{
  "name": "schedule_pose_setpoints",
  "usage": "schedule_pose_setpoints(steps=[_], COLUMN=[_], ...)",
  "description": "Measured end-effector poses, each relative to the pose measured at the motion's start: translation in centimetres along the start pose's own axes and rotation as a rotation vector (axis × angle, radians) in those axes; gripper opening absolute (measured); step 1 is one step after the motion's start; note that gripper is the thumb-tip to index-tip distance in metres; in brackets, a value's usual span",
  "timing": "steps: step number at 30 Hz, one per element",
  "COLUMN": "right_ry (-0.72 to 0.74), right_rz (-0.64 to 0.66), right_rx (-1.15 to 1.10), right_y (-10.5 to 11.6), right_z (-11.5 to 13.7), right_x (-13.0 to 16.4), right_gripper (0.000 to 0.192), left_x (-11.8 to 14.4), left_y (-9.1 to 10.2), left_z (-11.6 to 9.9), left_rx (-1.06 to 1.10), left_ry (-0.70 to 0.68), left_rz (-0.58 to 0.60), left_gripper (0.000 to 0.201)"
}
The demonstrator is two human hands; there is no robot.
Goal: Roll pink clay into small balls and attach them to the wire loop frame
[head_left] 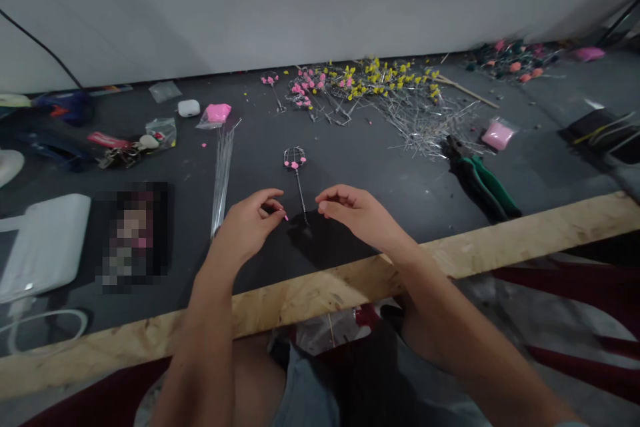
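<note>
Between the two hands lies a wire flower stem [299, 180], its pink-beaded loop at the far end. The left hand [250, 223] pinches a tiny pink bead [286, 217]; the right hand [357, 212] hovers half-curled, empty (apparently). Light, bendy wire: best gripped along the straight shaft.

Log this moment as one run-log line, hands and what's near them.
left hand: pinching small pink bead | right hand: curled, empty-looking | between them: wire stem with pink beads on dark table | nearby: green pliers
</note>
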State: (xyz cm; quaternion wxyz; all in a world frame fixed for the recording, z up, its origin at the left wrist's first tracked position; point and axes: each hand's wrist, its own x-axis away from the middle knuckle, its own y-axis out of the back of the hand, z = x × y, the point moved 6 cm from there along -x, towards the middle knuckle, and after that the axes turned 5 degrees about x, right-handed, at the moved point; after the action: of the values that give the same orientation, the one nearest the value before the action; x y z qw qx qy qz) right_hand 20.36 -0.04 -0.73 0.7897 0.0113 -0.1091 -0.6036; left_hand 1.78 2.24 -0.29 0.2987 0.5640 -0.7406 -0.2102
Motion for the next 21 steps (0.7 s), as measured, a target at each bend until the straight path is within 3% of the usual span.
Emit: schedule_pose_setpoints(steps=[12,21], right_ry=[0.011,-0.001], right_rz=[-0.004,-0.001], right_rx=[-0.008,0.03], right_y=[0.2,0.2], right_z=[-0.2,-0.8], right_x=[0.0,-0.3], right_gripper=[0.019,0.019], left_x=[1.2,2.2], left_y=[1.0,-0.7], left_z=[0.3,-0.5], left_rx=[-0.01,-0.165], left_ry=[0.024,-0.024], left_rz=[-0.188,-0.148], left_gripper=[0.028,0.031])
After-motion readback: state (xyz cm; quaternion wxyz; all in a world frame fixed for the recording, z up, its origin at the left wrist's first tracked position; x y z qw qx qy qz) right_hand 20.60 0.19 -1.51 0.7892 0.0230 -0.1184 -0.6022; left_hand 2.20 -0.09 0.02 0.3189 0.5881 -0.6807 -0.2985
